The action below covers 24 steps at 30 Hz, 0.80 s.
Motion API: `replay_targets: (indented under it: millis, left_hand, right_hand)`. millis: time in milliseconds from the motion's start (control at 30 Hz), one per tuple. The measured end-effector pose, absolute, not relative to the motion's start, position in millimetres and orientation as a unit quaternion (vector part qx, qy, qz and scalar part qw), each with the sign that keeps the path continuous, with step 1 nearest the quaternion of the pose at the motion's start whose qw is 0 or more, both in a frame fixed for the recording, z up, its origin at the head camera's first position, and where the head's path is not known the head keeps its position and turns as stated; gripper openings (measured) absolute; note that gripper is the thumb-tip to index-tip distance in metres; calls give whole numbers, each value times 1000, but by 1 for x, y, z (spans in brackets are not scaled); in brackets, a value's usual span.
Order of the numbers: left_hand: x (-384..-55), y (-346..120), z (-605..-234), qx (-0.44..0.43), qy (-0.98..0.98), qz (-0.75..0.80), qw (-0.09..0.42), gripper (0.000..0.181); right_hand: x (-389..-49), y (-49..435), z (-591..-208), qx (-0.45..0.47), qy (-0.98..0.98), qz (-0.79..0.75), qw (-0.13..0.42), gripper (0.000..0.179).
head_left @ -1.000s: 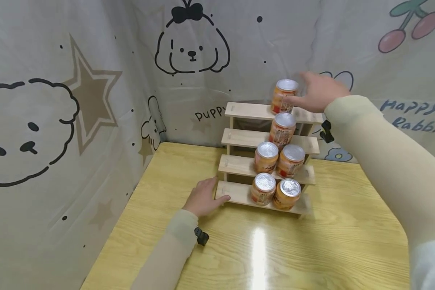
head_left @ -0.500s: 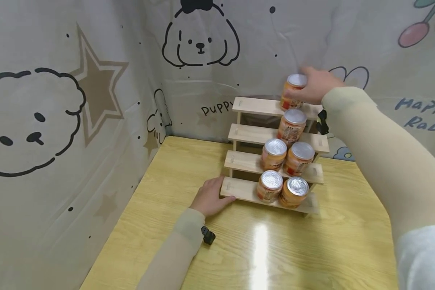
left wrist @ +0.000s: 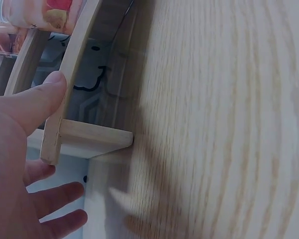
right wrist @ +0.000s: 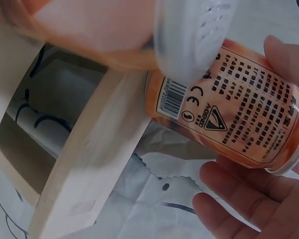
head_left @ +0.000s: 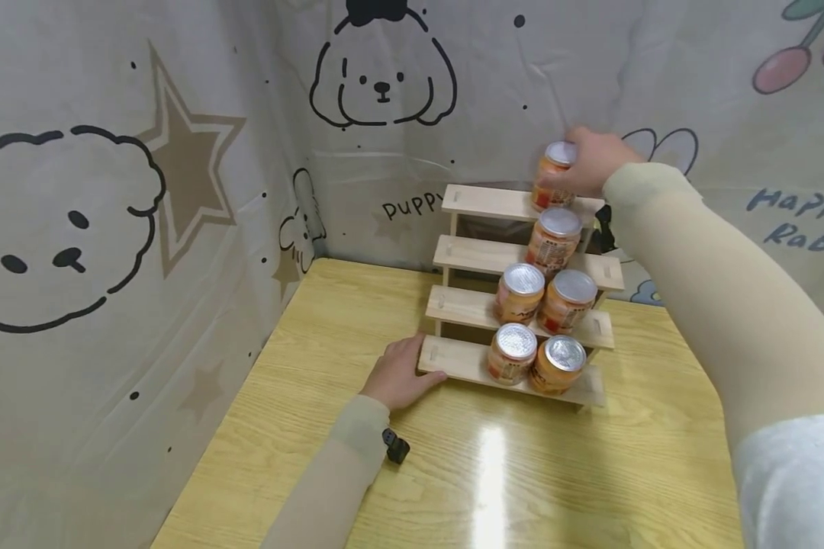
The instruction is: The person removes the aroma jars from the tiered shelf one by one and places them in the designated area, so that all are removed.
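A four-step wooden rack (head_left: 456,358) stands on the table, with orange-labelled, silver-lidded cans on its steps. My right hand (head_left: 596,162) holds a can (head_left: 551,165) at the top step. In the right wrist view, the thumb and fingers lie on opposite sides of that can (right wrist: 239,107), whose base meets the board's edge; a blurred can (right wrist: 104,35) is closer to the camera. My left hand (head_left: 398,374) grips the left end of the lowest step. Its thumb (left wrist: 45,94) presses the board in the left wrist view, while the other fingers reach past its end.
On the second step from the top is one can (head_left: 552,242). Two cans (head_left: 519,293) share the step below, and two more (head_left: 511,354) stand on the lowest. A patterned cloth (head_left: 384,164) hangs behind the wood-grain table (head_left: 316,328).
My right hand has closed in around the top can, which stays at the top step. The left hand keeps its place on the rack. The head view has shifted slightly.
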State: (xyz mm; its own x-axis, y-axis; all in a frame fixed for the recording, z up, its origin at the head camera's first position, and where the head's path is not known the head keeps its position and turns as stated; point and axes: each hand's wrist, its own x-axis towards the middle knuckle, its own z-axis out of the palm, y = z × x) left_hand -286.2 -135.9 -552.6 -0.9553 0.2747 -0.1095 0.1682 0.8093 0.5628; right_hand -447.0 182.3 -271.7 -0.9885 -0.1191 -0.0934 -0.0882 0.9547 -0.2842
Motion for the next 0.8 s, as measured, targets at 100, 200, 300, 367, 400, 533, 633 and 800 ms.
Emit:
replay_targets:
  millis: [100, 200, 300, 367, 400, 533, 633, 800]
  left_hand:
    - [-286, -137, -553, 114, 946, 287, 99, 96]
    - [-287, -137, -554, 112, 943, 295, 103, 98]
    - [-288, -138, -556, 112, 941, 301, 106, 100]
    - [-289, -139, -557, 110, 939, 306, 108, 100]
    - [-289, -140, -558, 107, 939, 308, 109, 101]
    - [-287, -143, -561, 91, 938, 316, 113, 101]
    - [-289, -144, -561, 91, 938, 315, 114, 101]
    - [-294, -142, -561, 96, 938, 310, 120, 101]
  right_hand:
    - [-451, 184, -274, -52, 987, -142, 52, 103]
    - [-454, 188, -275, -55, 987, -141, 47, 106]
    - [-454, 192, -274, -58, 987, -141, 40, 106]
    - [-453, 194, -272, -60, 988, -140, 36, 107]
    - [-452, 194, -271, -61, 988, -139, 34, 106]
    - [-446, 199, -263, -63, 989, -132, 27, 105]
    - [-440, 212, -257, -58, 990, -129, 21, 106]
    - [-426, 247, -252, -52, 990, -129, 17, 109]
